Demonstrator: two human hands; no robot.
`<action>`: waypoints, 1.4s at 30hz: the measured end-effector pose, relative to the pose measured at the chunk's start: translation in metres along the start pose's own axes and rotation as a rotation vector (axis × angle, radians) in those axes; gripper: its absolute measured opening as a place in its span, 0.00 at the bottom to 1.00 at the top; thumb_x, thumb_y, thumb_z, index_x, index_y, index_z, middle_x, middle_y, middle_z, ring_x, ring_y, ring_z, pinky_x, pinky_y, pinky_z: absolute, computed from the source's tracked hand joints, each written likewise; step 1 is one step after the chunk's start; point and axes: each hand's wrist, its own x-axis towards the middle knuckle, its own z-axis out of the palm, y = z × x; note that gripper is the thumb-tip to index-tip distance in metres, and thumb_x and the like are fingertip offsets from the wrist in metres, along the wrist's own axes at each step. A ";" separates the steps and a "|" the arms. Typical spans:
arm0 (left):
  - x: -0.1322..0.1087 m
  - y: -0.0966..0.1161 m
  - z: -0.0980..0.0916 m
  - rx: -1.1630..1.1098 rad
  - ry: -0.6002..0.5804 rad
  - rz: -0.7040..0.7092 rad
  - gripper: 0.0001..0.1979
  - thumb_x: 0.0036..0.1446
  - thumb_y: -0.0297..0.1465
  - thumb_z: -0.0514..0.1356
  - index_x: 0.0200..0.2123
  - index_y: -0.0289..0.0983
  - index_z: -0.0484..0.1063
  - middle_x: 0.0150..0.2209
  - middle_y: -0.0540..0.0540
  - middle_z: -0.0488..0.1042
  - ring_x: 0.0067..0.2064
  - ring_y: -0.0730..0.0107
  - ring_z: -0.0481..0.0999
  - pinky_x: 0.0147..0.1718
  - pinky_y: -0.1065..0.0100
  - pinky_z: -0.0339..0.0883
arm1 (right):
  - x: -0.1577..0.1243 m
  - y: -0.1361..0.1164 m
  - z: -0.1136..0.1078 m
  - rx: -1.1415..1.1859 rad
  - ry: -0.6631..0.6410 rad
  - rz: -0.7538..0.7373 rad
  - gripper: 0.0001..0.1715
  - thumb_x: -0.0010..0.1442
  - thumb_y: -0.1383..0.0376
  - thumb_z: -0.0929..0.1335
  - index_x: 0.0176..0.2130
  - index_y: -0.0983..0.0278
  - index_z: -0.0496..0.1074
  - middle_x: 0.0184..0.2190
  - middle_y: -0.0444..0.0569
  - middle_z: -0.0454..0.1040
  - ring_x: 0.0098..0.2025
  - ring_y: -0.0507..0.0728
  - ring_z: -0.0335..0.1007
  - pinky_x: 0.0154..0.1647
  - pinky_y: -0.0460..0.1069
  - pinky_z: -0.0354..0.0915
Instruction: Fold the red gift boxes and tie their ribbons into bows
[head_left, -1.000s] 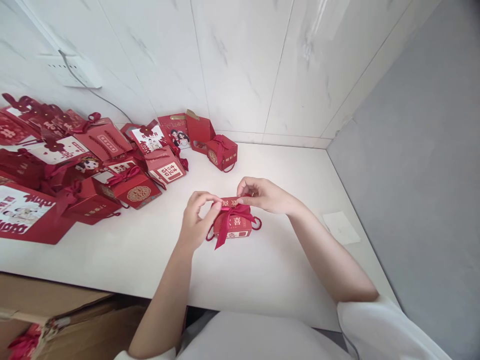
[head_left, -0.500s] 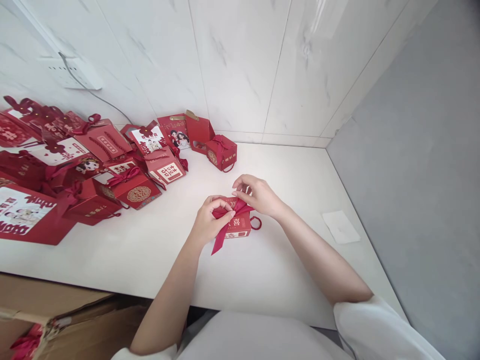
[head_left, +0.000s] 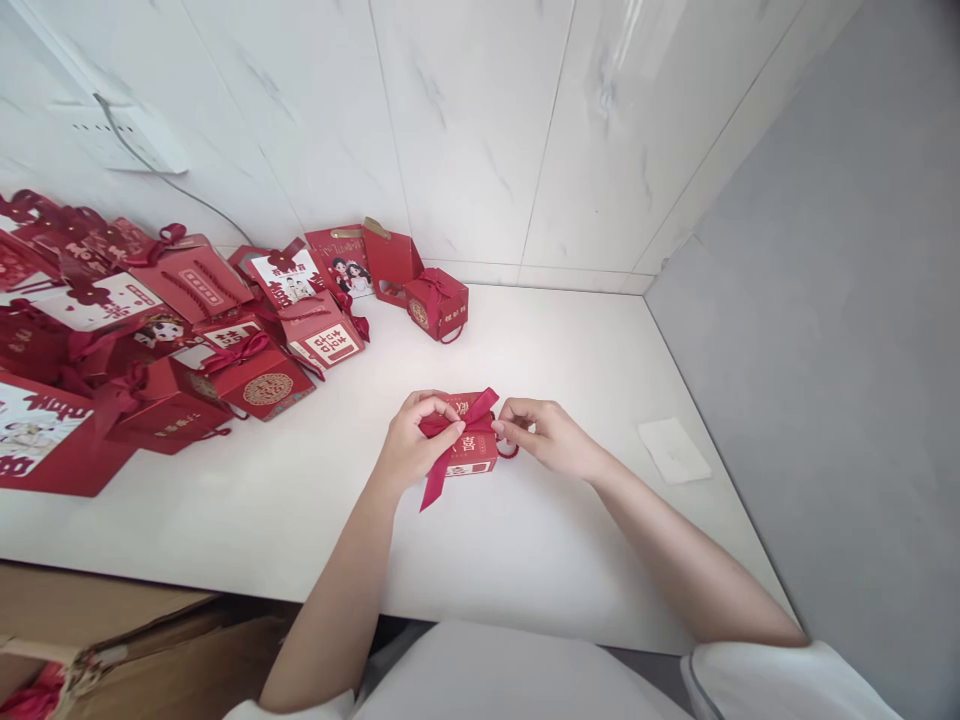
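Note:
A small red gift box with gold lettering rests on the white table in front of me. A dark red ribbon is tied over its top, with one tail hanging down at the front left. My left hand pinches the ribbon at the box's left top edge. On the box's right side, my right hand is closed on the ribbon's other end. A thin red cord loop peeks out beside the right hand.
Several red gift boxes and bags crowd the table's left side. One small ribboned box stands by the back wall. A white paper slip lies at the right, near a grey wall. Cardboard boxes sit below the front edge.
My right hand came down from the top of the box to its right side and now pulls a ribbon end. The left hand closed on the ribbon at the left.

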 end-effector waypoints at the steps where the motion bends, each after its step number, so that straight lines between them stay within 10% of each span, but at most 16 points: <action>1: 0.000 0.000 0.000 0.006 -0.002 -0.001 0.05 0.54 0.35 0.64 0.31 0.40 0.74 0.50 0.46 0.69 0.51 0.59 0.73 0.52 0.57 0.66 | -0.002 0.001 0.001 0.006 0.000 0.006 0.16 0.66 0.55 0.64 0.31 0.62 0.68 0.27 0.43 0.74 0.29 0.52 0.67 0.33 0.48 0.63; 18: -0.001 0.002 -0.004 0.003 -0.029 0.009 0.07 0.54 0.37 0.64 0.33 0.40 0.74 0.51 0.44 0.68 0.50 0.58 0.74 0.44 0.59 0.72 | -0.020 0.011 -0.015 -0.029 -0.028 0.066 0.19 0.66 0.50 0.63 0.33 0.61 0.68 0.32 0.45 0.73 0.33 0.54 0.67 0.36 0.50 0.64; 26: -0.016 0.017 -0.028 0.022 -0.087 0.169 0.18 0.55 0.27 0.57 0.50 0.44 0.69 0.62 0.45 0.63 0.64 0.54 0.61 0.44 0.64 0.72 | 0.005 -0.001 -0.012 -0.150 0.407 -0.141 0.16 0.67 0.55 0.64 0.51 0.58 0.65 0.53 0.53 0.69 0.52 0.60 0.68 0.51 0.57 0.67; 30: -0.016 0.017 -0.021 0.206 0.069 0.165 0.10 0.57 0.30 0.58 0.43 0.43 0.74 0.56 0.45 0.68 0.57 0.57 0.70 0.31 0.67 0.72 | 0.017 -0.015 0.000 -0.263 0.317 -0.349 0.09 0.68 0.62 0.63 0.45 0.59 0.70 0.49 0.52 0.71 0.53 0.60 0.67 0.55 0.57 0.63; 33: -0.012 0.014 -0.018 0.338 0.159 0.313 0.05 0.57 0.30 0.60 0.37 0.42 0.75 0.49 0.46 0.72 0.51 0.61 0.73 0.45 0.61 0.71 | 0.022 -0.022 0.013 -0.357 0.231 -0.428 0.05 0.66 0.65 0.65 0.41 0.60 0.71 0.45 0.51 0.73 0.48 0.59 0.69 0.53 0.57 0.63; 42: -0.010 0.008 -0.025 0.705 0.102 0.583 0.07 0.62 0.28 0.55 0.35 0.42 0.72 0.35 0.47 0.75 0.40 0.63 0.74 0.42 0.62 0.67 | 0.027 -0.009 0.030 -0.423 0.183 -0.442 0.04 0.63 0.66 0.69 0.41 0.60 0.70 0.38 0.48 0.74 0.43 0.58 0.69 0.52 0.56 0.61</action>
